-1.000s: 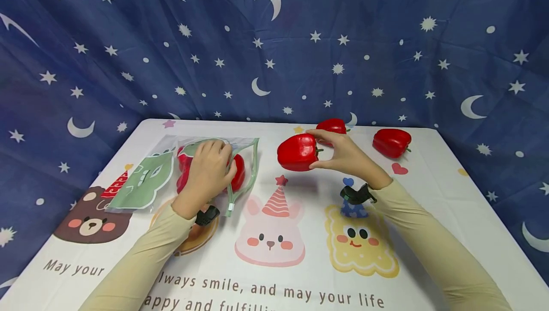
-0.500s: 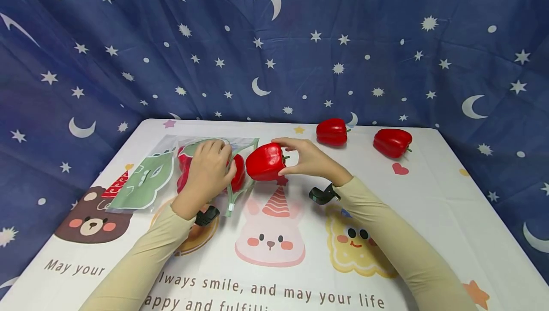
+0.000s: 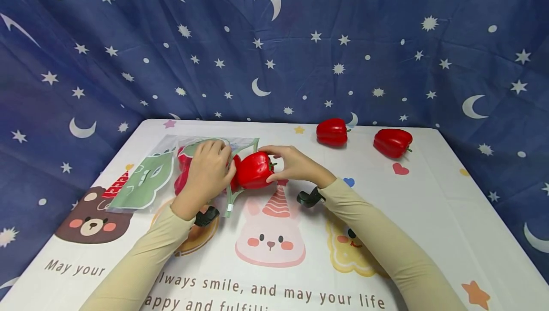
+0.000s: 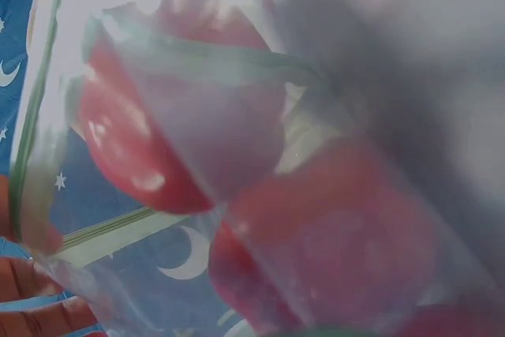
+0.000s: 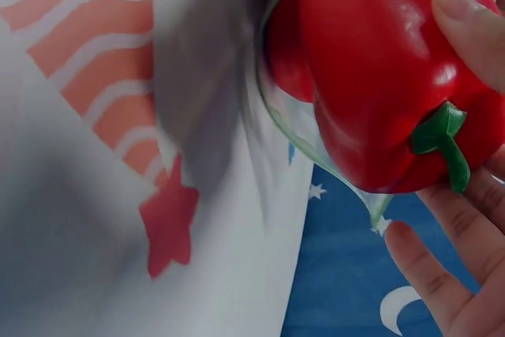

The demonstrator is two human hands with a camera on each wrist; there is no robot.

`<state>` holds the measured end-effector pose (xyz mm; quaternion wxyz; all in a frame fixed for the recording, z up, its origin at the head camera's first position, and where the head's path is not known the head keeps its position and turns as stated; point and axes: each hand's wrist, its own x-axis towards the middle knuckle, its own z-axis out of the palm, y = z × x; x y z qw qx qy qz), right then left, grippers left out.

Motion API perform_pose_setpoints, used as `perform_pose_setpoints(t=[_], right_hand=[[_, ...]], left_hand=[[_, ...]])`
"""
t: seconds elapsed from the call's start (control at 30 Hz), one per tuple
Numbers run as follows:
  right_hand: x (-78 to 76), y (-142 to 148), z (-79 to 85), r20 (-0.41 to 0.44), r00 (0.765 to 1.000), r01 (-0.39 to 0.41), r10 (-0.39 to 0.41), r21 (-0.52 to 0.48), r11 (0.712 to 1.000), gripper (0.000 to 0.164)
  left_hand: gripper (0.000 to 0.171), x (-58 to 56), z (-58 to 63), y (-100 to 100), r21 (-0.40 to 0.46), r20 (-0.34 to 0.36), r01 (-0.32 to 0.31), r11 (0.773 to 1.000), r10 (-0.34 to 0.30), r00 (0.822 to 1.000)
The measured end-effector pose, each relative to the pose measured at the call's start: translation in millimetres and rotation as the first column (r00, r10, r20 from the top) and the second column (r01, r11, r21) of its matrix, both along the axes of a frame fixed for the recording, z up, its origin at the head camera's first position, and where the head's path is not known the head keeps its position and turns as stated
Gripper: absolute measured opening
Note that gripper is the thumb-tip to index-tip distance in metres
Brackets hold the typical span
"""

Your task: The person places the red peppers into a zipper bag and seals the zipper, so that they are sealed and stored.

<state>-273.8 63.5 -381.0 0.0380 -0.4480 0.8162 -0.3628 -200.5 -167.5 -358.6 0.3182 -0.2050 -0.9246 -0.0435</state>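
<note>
My right hand point(image 3: 296, 164) grips a red bell pepper point(image 3: 254, 170) between thumb and fingers near its green stem. The pepper's front end is at the mouth of a clear zip bag point(image 3: 146, 180) with a green cartoon print. In the right wrist view the bag's green-edged rim point(image 5: 272, 100) curves round that end, and another red pepper point(image 5: 286, 57) shows behind it. My left hand point(image 3: 208, 170) holds the bag's upper side near the opening, its fingers bent. Through the plastic, the left wrist view shows red peppers point(image 4: 142, 147) inside; how many is unclear.
Two more red bell peppers, one point(image 3: 332, 132) at the back and one point(image 3: 392, 142) to its right, lie on the printed white tablecloth point(image 3: 429, 196). A dark blue curtain point(image 3: 309, 44) with moons and stars hangs behind the table.
My right hand has carried the bell pepper leftward and slightly down, from over the table's middle to the bag's mouth. The left hand has stayed in place on the bag.
</note>
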Motion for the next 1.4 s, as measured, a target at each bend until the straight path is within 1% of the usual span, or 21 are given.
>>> perform_pose_setpoints(t=[0.2,0.4,0.53,0.73,0.83,0.97,1.03,1.17,1.3,1.4], right_hand=[[2.1,-10,-2.9,0.006,1.0,0.02,-0.02,0.011,1.0,0.071],[3.6,-20,-6.9,0.025,0.998,0.055,-0.054,-0.021,0.998,0.07],[3.3,-25,-9.3,-0.003,0.998,0.065,-0.065,-0.033,0.997,0.068],[4.8,-32,-11.3,-0.044,0.996,0.082,-0.083,-0.031,0.996,0.069],[5.8,-34,-11.8,-0.049,0.995,0.082,-0.084,-0.026,0.996,0.069],[6.9,-37,-12.3,-0.04,0.996,0.08,-0.079,0.016,0.997,0.07],[7.4,-38,-12.7,-0.024,0.997,0.073,-0.072,0.042,0.996,0.07],[8.0,-39,-13.8,0.025,0.999,0.037,-0.039,0.054,0.998,0.067],[7.9,-40,-16.5,0.009,1.0,0.017,-0.017,0.066,0.998,0.064],[7.9,-43,-18.6,-0.016,0.999,0.041,-0.04,0.082,0.996,0.062]], left_hand=[[0.013,0.0,0.0,0,0.003,0.004,-0.001,1.0,0.001,1.0],[0.012,-0.2,-0.3,1,0.007,-0.009,0.006,1.0,-0.006,1.0],[0.012,-0.8,-1.4,1,0.0,-0.025,0.009,1.0,-0.009,1.0],[0.013,-0.6,-1.2,0,-0.003,-0.017,0.0,1.0,0.0,1.0],[0.014,-0.8,-0.7,0,-0.005,-0.011,-0.006,1.0,0.006,1.0],[0.014,-1.1,-0.3,0,-0.005,-0.01,-0.013,1.0,0.013,1.0],[0.014,-1.0,-0.3,0,-0.001,-0.013,-0.013,1.0,0.013,1.0],[0.014,-1.2,-1.2,0,0.006,-0.026,-0.007,1.0,0.007,1.0],[0.013,-1.2,-1.4,1,0.007,-0.03,-0.003,1.0,0.004,1.0],[0.014,-1.0,-1.3,1,0.007,-0.023,-0.005,1.0,0.005,1.0]])
